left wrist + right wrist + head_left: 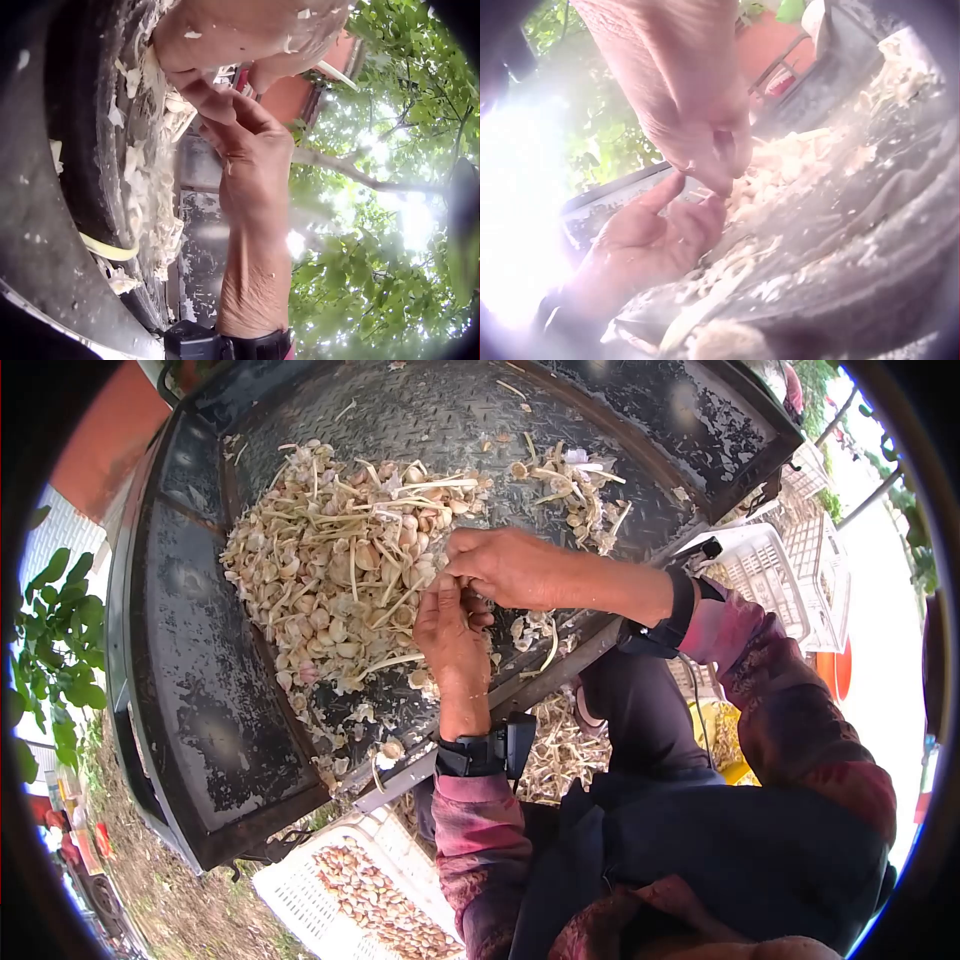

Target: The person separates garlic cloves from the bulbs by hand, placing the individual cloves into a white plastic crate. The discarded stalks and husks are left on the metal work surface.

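Pale garlic cloves [330, 575] and dry stems [432, 485] lie heaped on a black metal tray [190, 690]. My left hand [452, 640] and right hand [500, 565] meet fingertip to fingertip at the heap's near right edge; whether they pinch a clove, I cannot tell.

Cream heaped on blackened steel

Cream, tan and faint pink across the garlic [340, 570], threaded with pale yellow-green stalks. Dull black-grey on the metal tray [200, 690], embossed with a diamond tread and flecked with worn, lighter patches. White lattice on the crate [290, 895] below, tan and pinkish cloves inside. Mottled magenta and dusky pink on the sleeves [480, 840], black on the wrist straps [470, 755], dark navy on the apron [720, 840]. Glossy green on the leaves [60, 630] at the left, orange-red on the wall [100, 440] behind.
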Motion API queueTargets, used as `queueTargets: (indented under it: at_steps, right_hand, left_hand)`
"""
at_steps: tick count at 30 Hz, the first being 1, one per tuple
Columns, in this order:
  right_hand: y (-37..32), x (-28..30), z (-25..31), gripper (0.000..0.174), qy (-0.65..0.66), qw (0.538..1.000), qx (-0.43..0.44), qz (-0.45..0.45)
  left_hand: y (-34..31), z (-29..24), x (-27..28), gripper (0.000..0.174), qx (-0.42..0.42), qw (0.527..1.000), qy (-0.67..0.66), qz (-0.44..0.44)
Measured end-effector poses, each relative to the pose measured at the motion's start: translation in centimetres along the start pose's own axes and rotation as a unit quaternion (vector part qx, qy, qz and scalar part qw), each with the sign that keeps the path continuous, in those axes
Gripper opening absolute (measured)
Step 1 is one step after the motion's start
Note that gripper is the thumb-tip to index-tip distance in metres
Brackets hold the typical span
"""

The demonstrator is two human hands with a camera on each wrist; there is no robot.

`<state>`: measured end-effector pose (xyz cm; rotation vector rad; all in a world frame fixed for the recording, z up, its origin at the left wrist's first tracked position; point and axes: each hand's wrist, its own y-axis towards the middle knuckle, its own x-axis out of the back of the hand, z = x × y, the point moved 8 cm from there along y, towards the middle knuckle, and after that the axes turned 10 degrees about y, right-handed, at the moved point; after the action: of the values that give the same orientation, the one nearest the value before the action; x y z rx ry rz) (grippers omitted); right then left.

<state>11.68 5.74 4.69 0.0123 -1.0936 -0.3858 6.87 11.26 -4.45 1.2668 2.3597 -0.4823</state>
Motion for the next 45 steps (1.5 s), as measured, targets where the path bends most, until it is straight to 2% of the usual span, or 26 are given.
queueTargets:
  at_steps: [1, 3, 4, 6, 7, 9, 10, 12, 14, 20, 22, 23, 25, 26, 28, 30, 35, 37, 39, 40, 41, 42, 43, 45]
  right_hand:
    - [-0.2, 0.1, -0.2, 0.024, -0.001, 1.000, 0.001, -0.001]
    - [-0.8, 0.6, -1.4, 0.028, 0.220, 0.973, -0.060, -0.024]
    - [-1.0, 0.7, -1.3, 0.028, 0.220, 0.973, -0.059, -0.025]
    - [-1.3, 1.2, -1.4, 0.027, 0.339, 0.937, -0.063, -0.060]
    - [-1.4, 1.3, -1.5, 0.027, 0.338, 0.937, -0.061, -0.062]
    - [-1.8, 0.3, -2.5, 0.025, 0.422, 0.895, -0.134, -0.046]
    - [-1.8, 0.3, -2.4, 0.025, 0.421, 0.896, -0.134, -0.047]
    - [-1.8, 0.3, -2.3, 0.028, 0.490, 0.857, -0.151, -0.054]
    - [-1.9, 0.3, -2.5, 0.027, 0.495, 0.850, -0.170, -0.062]
    - [-2.0, -0.3, -3.0, 0.019, 0.490, 0.842, -0.208, -0.081]
    - [-1.9, -0.6, -3.3, 0.018, 0.496, 0.839, -0.205, -0.092]
    - [-1.8, -1.2, -3.6, 0.016, 0.513, 0.828, -0.208, -0.089]
    - [-1.7, -2.0, -3.7, 0.015, 0.532, 0.815, -0.214, -0.085]
    - [-1.6, -2.2, -3.8, 0.015, 0.544, 0.803, -0.227, -0.091]
    - [-1.4, -2.5, -3.8, 0.016, 0.554, 0.791, -0.241, -0.094]
    - [-1.4, -3.1, -3.9, 0.016, 0.569, 0.769, -0.274, -0.096]
    - [-1.4, -4.3, -4.6, 0.012, 0.582, 0.749, -0.304, -0.093]
    - [-1.9, -4.6, -4.3, 0.012, 0.586, 0.743, -0.312, -0.089]
    - [-1.7, -4.2, -3.4, 0.016, 0.631, 0.720, -0.278, -0.077]
    - [-1.9, -3.8, -2.6, 0.023, 0.658, 0.705, -0.261, -0.037]
    - [-2.0, -3.2, -2.7, 0.023, 0.658, 0.706, -0.259, -0.037]
    - [-1.9, -2.4, -3.2, 0.025, 0.622, 0.738, -0.256, -0.051]
    - [-1.8, -1.5, -3.9, 0.027, 0.585, 0.768, -0.254, -0.065]
    - [-1.2, -0.4, -7.4, 0.026, 0.523, 0.810, -0.243, -0.102]
  left_hand:
    - [0.0, -0.1, -0.2, 0.027, -0.014, 1.000, -0.008, 0.020]
    - [-0.2, -0.2, -0.3, 0.027, -0.021, 0.999, -0.022, 0.022]
    - [-0.3, -0.5, -0.4, 0.027, -0.027, 0.999, -0.037, 0.024]
    - [-0.7, -1.1, -0.7, 0.026, -0.039, 0.999, -0.025, 0.012]
    - [-0.8, -1.5, -0.8, 0.026, -0.050, 0.999, -0.014, -0.002]
    - [-1.2, -2.1, -1.0, 0.023, -0.067, 0.997, 0.014, -0.021]
    - [-1.4, -2.5, -0.9, 0.021, -0.084, 0.995, 0.040, -0.043]
    - [-1.5, -3.0, -1.0, 0.021, -0.108, 0.989, 0.085, -0.045]
    - [-1.7, -3.0, -0.8, 0.021, -0.127, 0.982, 0.134, -0.047]
    - [-1.4, -2.4, -1.1, 0.018, -0.144, 0.985, 0.089, -0.019]
    - [-1.5, -3.3, -1.0, 0.017, -0.216, 0.956, 0.190, -0.055]
    - [-1.4, -3.0, -0.9, 0.017, -0.215, 0.956, 0.190, -0.057]
    - [-2.6, -4.9, -1.3, 0.016, -0.308, 0.887, 0.329, -0.105]
    - [-2.8, -5.2, -1.3, 0.016, -0.307, 0.887, 0.330, -0.106]
    - [-3.2, -5.7, -1.4, 0.017, -0.310, 0.850, 0.403, -0.138]
    - [-3.5, -5.7, -1.2, 0.017, -0.307, 0.848, 0.407, -0.145]
    - [-4.0, -5.7, -1.3, 0.017, -0.312, 0.830, 0.435, -0.157]
    - [-4.2, -5.9, -1.2, 0.017, -0.295, 0.842, 0.423, -0.156]
    - [-3.6, -6.3, -0.9, 0.016, -0.330, 0.842, 0.399, -0.153]
    - [-2.5, -5.3, 0.1, 0.015, -0.249, 0.933, 0.230, -0.123]
    - [-1.7, -3.9, 0.6, 0.015, -0.156, 0.982, 0.052, -0.088]
    - [-2.7, -4.7, -0.6, 0.014, -0.108, 0.993, 0.024, -0.044]
    - [-4.1, -6.1, -1.1, 0.014, -0.109, 0.993, 0.023, -0.043]
    - [-7.0, -7.8, -4.3, 0.017, -0.052, 0.992, -0.066, 0.091]
